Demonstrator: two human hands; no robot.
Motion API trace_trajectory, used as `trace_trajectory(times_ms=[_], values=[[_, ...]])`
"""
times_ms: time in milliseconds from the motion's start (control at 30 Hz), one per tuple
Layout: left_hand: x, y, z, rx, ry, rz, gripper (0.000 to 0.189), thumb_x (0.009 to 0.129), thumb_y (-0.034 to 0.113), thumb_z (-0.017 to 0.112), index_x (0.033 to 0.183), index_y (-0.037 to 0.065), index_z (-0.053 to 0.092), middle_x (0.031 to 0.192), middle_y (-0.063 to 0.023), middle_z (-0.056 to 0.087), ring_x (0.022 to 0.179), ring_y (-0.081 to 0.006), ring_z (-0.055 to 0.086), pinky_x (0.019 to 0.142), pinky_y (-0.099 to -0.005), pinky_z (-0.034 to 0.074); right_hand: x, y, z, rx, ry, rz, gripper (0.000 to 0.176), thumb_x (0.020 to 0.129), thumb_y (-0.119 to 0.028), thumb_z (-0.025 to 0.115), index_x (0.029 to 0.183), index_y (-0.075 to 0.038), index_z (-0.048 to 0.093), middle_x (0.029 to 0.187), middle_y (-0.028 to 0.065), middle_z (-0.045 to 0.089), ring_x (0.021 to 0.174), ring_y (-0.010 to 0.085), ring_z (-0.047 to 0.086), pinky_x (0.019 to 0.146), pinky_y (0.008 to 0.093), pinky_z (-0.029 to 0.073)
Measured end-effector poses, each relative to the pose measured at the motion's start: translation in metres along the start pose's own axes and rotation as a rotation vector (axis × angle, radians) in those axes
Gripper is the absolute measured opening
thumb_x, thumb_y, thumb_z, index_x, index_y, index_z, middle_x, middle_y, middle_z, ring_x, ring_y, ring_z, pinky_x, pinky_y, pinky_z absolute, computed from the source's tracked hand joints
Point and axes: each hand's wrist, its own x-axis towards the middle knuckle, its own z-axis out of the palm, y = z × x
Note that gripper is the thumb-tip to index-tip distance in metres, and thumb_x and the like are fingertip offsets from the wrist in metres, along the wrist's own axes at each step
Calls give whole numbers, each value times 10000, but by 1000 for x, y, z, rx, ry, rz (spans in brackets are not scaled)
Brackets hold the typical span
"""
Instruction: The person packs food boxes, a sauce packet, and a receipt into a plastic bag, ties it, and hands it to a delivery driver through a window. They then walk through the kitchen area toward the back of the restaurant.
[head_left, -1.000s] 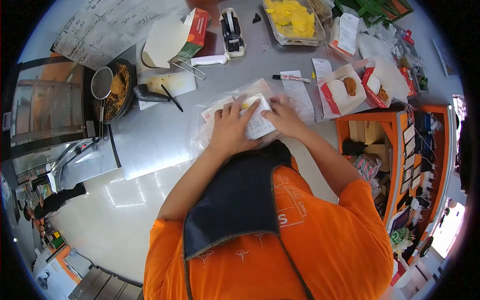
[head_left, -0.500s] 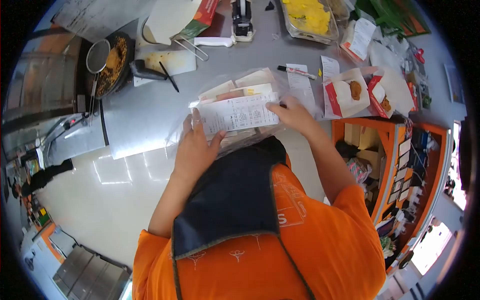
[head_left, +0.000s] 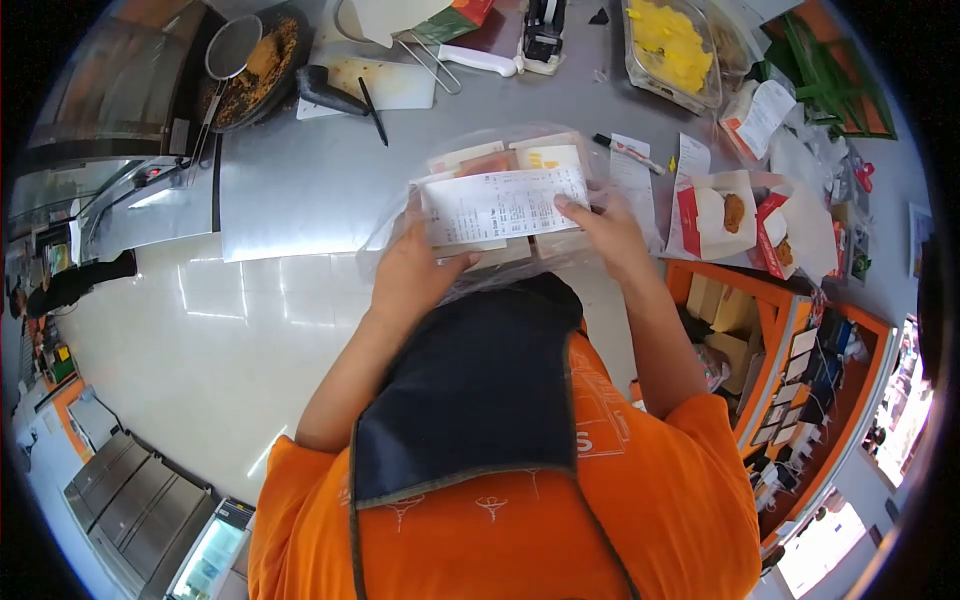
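Note:
A long printed receipt (head_left: 500, 207) lies across a clear plastic bag (head_left: 385, 232) near the counter's front edge. Several small boxes (head_left: 545, 158) show inside the bag, behind the receipt. My left hand (head_left: 415, 262) grips the receipt's left end and the bag, its thumb pointing right below the paper. On the right, my right hand (head_left: 612, 232) pinches the receipt's right end, the thumb on top of the paper and the other fingers partly hidden behind it.
On the steel counter (head_left: 290, 190) are a pan with a strainer (head_left: 233, 47), a white-handled knife (head_left: 478, 60), a black pen (head_left: 372, 110), a marker (head_left: 628, 152) and a tray of yellow food (head_left: 672, 50). Open boxes with fried pieces (head_left: 733, 213) stand right.
The view has shifted, so the counter items appear further right and higher. The receipt sits slightly raised over the bag, with both hands still at its ends.

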Motion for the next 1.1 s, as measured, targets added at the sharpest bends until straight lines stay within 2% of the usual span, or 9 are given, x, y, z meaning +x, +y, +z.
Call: trace_trajectory(times_ms=[67,167,267,367,567,667,767,967,1100], values=[[-1,-4,3,15,22,15,1065,710,360,807,1440,-95,181,1277,-306,510,1127,-414,560,952,-425,456,-12,-19,3,-23,40,5,482,835,-236,721,1170,80,579,1044,146,654,959,178,600,845,302,460],[-2,-5,4,40,14,26,1037,721,367,791,1425,-109,196,1301,-319,483,1093,-415,580,910,-420,484,2,3,-4,-38,22,-46,477,833,-207,716,1189,76,572,1058,141,652,978,179,594,866,298,450],[-3,1,2,-5,-15,-6,1074,722,377,791,1440,-104,153,1257,-309,520,1107,-414,571,927,-422,472,8,10,-6,-17,49,-123,545,770,-289,769,1138,72,593,1010,160,660,943,213,618,829,310,473],[-5,-1,6,-5,-5,-10,1103,704,380,812,1441,-105,150,1207,-300,559,1127,-416,558,951,-429,456,-9,-20,-1,103,-38,-134,517,781,-297,757,1119,67,612,988,150,668,916,202,625,826,304,475],[-5,-5,8,43,27,23,1077,702,377,807,1428,-108,176,1219,-308,524,1118,-429,547,935,-426,460,-1,-22,0,-88,5,16,440,857,-272,690,1141,56,614,1053,137,656,942,173,606,836,278,458],[-3,-1,5,35,-6,-12,1047,709,366,797,1419,-104,189,1222,-303,506,1099,-431,547,914,-429,469,-2,-25,2,-203,2,-61,468,845,-256,706,1166,63,586,1062,148,651,949,179,613,842,289,467],[-3,3,2,21,-1,-39,1063,689,387,814,1418,-103,215,1227,-294,514,1129,-427,536,948,-430,457,11,3,-3,14,37,-63,509,822,-220,727,1200,70,547,1078,159,644,966,184,618,852,295,472],[-4,-2,8,42,1,-6,1063,695,393,812,1417,-106,213,1225,-290,532,1119,-406,556,931,-433,469,1,-21,-4,165,-76,-15,527,793,-175,741,1204,77,527,1081,158,640,964,192,621,854,297,474],[-6,-2,8,21,-13,-8,1064,702,404,808,1421,-108,213,1213,-299,552,1109,-411,570,917,-435,478,1,-17,-7,110,-22,-34,523,795,-168,737,1213,68,529,1080,149,641,973,188,616,856,292,469]])
